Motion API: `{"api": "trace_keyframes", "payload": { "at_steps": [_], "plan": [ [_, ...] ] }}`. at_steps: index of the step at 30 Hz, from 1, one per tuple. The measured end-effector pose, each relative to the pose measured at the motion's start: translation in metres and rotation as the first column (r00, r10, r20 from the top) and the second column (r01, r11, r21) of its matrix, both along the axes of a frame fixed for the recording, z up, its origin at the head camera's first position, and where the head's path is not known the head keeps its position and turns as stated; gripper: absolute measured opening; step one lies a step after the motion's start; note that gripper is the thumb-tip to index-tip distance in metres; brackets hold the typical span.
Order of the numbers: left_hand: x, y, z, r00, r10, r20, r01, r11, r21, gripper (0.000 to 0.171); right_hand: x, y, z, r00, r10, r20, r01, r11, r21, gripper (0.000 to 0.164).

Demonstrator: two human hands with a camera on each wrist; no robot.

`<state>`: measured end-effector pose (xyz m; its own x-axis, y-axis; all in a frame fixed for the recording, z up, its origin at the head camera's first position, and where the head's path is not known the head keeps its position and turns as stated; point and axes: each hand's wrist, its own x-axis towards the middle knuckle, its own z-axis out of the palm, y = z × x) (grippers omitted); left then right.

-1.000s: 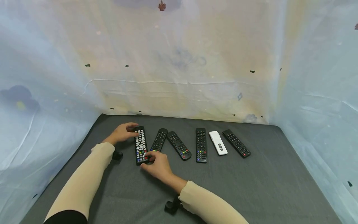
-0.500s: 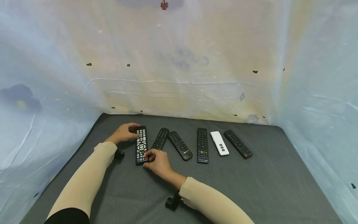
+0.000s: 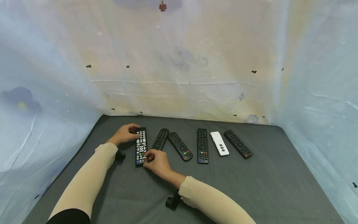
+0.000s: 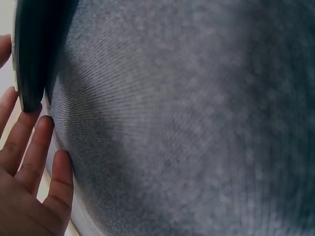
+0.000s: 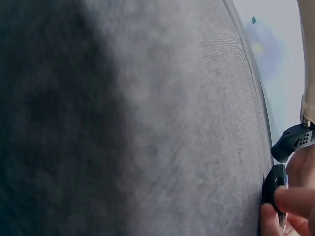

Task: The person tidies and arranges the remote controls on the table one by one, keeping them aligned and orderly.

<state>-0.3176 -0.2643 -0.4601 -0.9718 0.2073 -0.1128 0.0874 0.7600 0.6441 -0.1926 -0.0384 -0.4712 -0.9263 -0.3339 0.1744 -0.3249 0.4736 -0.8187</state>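
A long black remote control (image 3: 141,143) with white and coloured buttons lies at the left end of a row, almost straight away from me. My left hand (image 3: 123,133) holds its far end, the thumb over the button side; in the left wrist view its fingertips (image 4: 34,110) meet the remote's dark end. At the near right corner, my right hand (image 3: 160,163) pinches the same remote between thumb and fingers. The right wrist view shows the remote (image 5: 273,184) edge-on, with fingers (image 5: 295,199) on it. Just right of it lies a slanted black remote (image 3: 160,139), its near end hidden by my right hand.
Farther right lie a tilted black remote (image 3: 180,146), an upright black one (image 3: 202,146), a white one (image 3: 219,143) and another slanted black one (image 3: 238,144). All rest on a grey cloth-covered table (image 3: 237,193), with a pale patterned curtain (image 3: 179,62) behind and at both sides.
The held remote has turned slightly, its near end swinging left so that it lies straighter. Both hands keep their hold on it; the other remotes stay put, the view having shifted a little.
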Motion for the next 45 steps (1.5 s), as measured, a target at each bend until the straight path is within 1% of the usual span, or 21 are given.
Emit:
{"api": "trace_keyframes", "payload": {
  "at_steps": [6,9,11,16,21,24,31,37,42,45],
  "plan": [
    [-0.002,-0.005,-0.002,0.998,0.055,0.018,-0.056,0.997,0.052,0.057,0.001,-0.002,0.0,1.0,0.003,-0.019,-0.003,1.0,-0.015,0.028],
    [-0.002,-0.005,-0.002,0.997,0.072,0.033,-0.074,0.994,0.081,0.057,0.002,-0.003,0.0,1.0,-0.004,-0.011,0.004,1.0,-0.02,0.028],
    [-0.001,-0.004,-0.001,0.997,0.072,0.037,-0.075,0.993,0.092,0.057,0.002,-0.003,-0.001,1.0,-0.009,-0.005,0.008,1.0,-0.027,0.028],
    [0.0,-0.001,0.001,0.996,0.074,0.044,-0.079,0.989,0.125,0.057,0.002,-0.003,-0.001,0.999,-0.003,0.053,0.007,0.997,-0.075,0.027],
    [-0.001,-0.002,0.0,0.994,0.097,0.045,-0.103,0.983,0.152,0.059,0.0,0.001,0.001,0.992,0.027,0.126,-0.007,0.988,-0.155,0.026],
    [-0.002,-0.003,-0.001,0.993,0.112,0.034,-0.117,0.978,0.175,0.062,-0.001,0.004,0.002,0.99,0.035,0.139,-0.009,0.984,-0.18,0.027],
    [-0.003,-0.001,0.0,0.987,0.149,0.064,-0.16,0.954,0.253,0.065,-0.003,0.015,0.005,0.987,0.06,0.146,-0.028,0.978,-0.207,0.028],
    [-0.002,0.003,0.004,0.988,0.127,0.093,-0.149,0.945,0.291,0.064,-0.005,0.022,0.009,0.985,0.078,0.155,-0.036,0.966,-0.257,0.029],
    [-0.002,0.004,0.004,0.988,0.108,0.11,-0.136,0.944,0.301,0.066,-0.005,0.026,0.012,0.978,0.086,0.189,-0.029,0.957,-0.289,0.03],
    [-0.002,0.002,0.003,0.989,0.097,0.113,-0.129,0.94,0.317,0.067,-0.006,0.029,0.012,0.979,0.083,0.188,-0.024,0.955,-0.297,0.03]
  ]
}}
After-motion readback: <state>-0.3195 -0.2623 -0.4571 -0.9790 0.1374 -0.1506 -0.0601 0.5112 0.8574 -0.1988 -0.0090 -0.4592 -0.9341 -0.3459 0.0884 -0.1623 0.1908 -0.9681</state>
